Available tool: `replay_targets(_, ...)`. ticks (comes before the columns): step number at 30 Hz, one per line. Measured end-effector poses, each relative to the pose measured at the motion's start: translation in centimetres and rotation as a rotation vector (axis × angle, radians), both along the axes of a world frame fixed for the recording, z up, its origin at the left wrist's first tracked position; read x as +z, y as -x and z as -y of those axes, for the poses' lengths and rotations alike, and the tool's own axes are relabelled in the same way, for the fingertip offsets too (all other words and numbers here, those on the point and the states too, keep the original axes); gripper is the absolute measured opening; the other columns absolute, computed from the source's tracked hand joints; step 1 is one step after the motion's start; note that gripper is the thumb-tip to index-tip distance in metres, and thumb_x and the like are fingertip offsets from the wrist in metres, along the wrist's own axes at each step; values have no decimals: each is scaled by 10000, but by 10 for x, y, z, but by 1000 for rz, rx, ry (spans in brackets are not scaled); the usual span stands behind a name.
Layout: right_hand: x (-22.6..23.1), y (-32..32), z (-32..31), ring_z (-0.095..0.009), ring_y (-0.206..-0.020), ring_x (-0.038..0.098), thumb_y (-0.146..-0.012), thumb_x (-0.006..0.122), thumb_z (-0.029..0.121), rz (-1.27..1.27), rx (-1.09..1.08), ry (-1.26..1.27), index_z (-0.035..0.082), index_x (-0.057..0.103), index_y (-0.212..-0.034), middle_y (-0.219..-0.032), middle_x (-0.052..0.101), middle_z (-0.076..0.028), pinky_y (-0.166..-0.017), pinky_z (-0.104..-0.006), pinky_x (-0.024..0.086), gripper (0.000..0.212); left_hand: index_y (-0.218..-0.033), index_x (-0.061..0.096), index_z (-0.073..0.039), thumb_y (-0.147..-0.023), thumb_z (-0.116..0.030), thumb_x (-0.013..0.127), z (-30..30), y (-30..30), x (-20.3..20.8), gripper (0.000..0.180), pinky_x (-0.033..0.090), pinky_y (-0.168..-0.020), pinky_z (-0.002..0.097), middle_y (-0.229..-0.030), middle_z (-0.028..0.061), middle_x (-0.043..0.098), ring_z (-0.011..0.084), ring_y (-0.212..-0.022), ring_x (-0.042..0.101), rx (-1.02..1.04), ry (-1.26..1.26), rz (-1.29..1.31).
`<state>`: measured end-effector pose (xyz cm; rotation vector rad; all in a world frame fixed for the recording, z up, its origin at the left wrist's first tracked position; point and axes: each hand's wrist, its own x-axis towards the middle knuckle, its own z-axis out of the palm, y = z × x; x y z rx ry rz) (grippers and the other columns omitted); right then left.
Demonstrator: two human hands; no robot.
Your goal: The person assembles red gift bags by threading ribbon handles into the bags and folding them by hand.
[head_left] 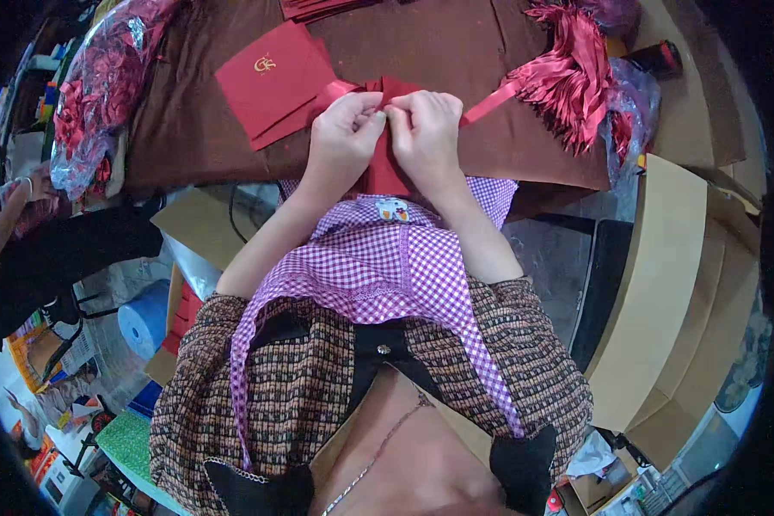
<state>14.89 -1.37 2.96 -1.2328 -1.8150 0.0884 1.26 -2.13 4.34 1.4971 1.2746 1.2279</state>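
2 bare hands, working close together above the near edge of a table (206,142) covered in brown cloth; the left hand (350,129) and the right hand (423,129) are each pinching, thumb against fingers, 1 dark red folded paper piece (385,178), which is hanging down between the wrists; the fingers are hiding the exact grip; 1 glossy pinkish-red satin ribbon (336,91) is showing just beside the left hand; overlapping dark red flat cards (275,86) are lying farther left, the top 1 bearing a gold emblem; 1 loose heap of pinkish-red satin strips (576,82) is lying right.
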Motion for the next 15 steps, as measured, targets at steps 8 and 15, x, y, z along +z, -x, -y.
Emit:
replay_targets(8, 5, -13, 1, -246, -879, 550, -769, 673, 136, -189, 34, 262, 63, 663, -800, -803, 655, -70, -851, -361, 399, 80, -1021, 630, 51, -835, -47, 596, -8, 10, 0, 213, 468, -613, 251, -772, 90, 631, 94, -651, 555, -116, -39, -104)
replay_targets(15, 13, -23, -5, -232, -849, 564, -763, 669, 111, -108, 176, 271, 46, 654, -876, -808, 650, -69, -819, -364, 429, 132, -942, 631, 27, -812, -32, 620, -10, 9, -3, 144, 477, -650, 281, -800, 104, 613, 169, -712, 597, -122, -189, -225)
